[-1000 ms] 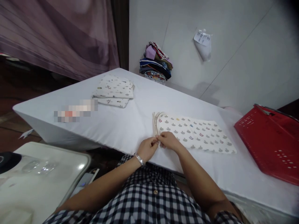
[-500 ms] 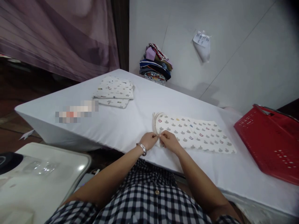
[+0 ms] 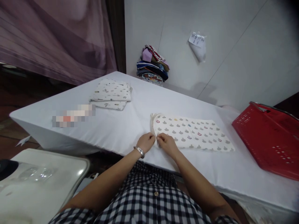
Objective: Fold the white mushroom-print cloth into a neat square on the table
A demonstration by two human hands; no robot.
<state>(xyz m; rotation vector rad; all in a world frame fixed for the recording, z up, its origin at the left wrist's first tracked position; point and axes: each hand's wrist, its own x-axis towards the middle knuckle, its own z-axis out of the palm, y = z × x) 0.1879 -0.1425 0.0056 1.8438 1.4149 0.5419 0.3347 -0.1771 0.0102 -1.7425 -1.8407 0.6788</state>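
Note:
A folded white cloth [image 3: 193, 132] with rows of grey motifs and a few coloured ones lies flat before me. Its layered, beige-trimmed edge faces left. At that edge's near corner my left hand [image 3: 146, 142] is closed in a pinch on the cloth, a bracelet round its wrist. Just to its right, my right hand [image 3: 167, 144] also pinches the cloth, fingertips close to the left ones. The bit between the fingertips is mostly hidden. Farther left rests another folded cloth [image 3: 112, 91] with a small plant-like print.
Both cloths lie on a white-covered table [image 3: 137, 119]. A red plastic basket [image 3: 263, 137] stands at its right. Stacked folded clothes [image 3: 153, 65] sit at the back by the wall. A pixelated item [image 3: 73, 115] lies on the left, above a cream-coloured surface [image 3: 51, 186].
Both hands stay at the cloth's near left corner, their fingertips shifting slightly along the edge. The whole view has moved a little; the cloth lies as before.

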